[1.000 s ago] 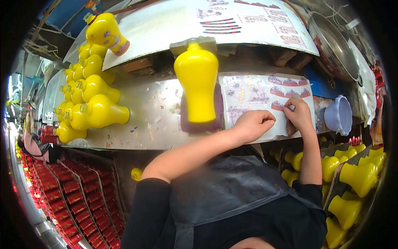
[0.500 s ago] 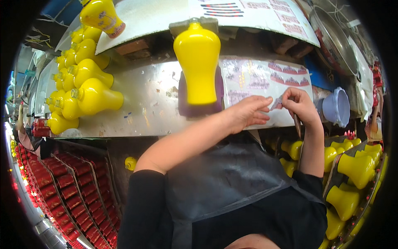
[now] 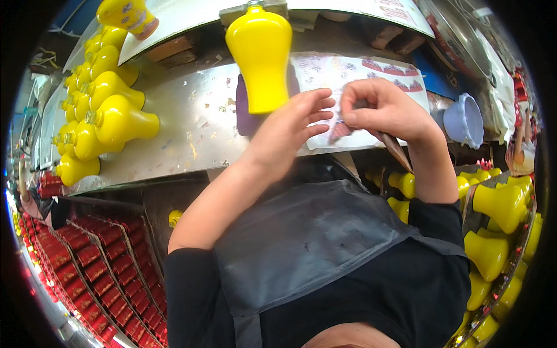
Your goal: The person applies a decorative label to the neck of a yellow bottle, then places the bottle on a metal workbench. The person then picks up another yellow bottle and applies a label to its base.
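My right hand [image 3: 389, 110] pinches a small purple-and-pink patterned decal [image 3: 341, 131] between thumb and fingers. A flat brown strip-like tool [image 3: 397, 152] sticks out below the same palm. Just left of it my left hand [image 3: 284, 130] is raised, fingers spread, with nothing in it. Beyond that hand a glossy yellow bottle [image 3: 260, 58] lies with its neck away from me on a grey block [image 3: 226, 13] and its wide base over a dark purple pad [image 3: 245, 113]. Printed decal sheets [image 3: 418, 98] lie on the metal bench under and behind my right hand.
Several plain yellow bottles [image 3: 126, 123] lie at the bench's left end. A decorated yellow bottle [image 3: 125, 16] stands on the raised white shelf [image 3: 180, 26]. To the right hangs a lavender basin [image 3: 464, 120]. Racks of yellow bottles [image 3: 486, 255] and red boxes [image 3: 98, 261] flank me.
My right hand has brought the decal leftward and nearer my body. My left hand has drawn back left, toward me. The view has shifted, so the bench sits higher.
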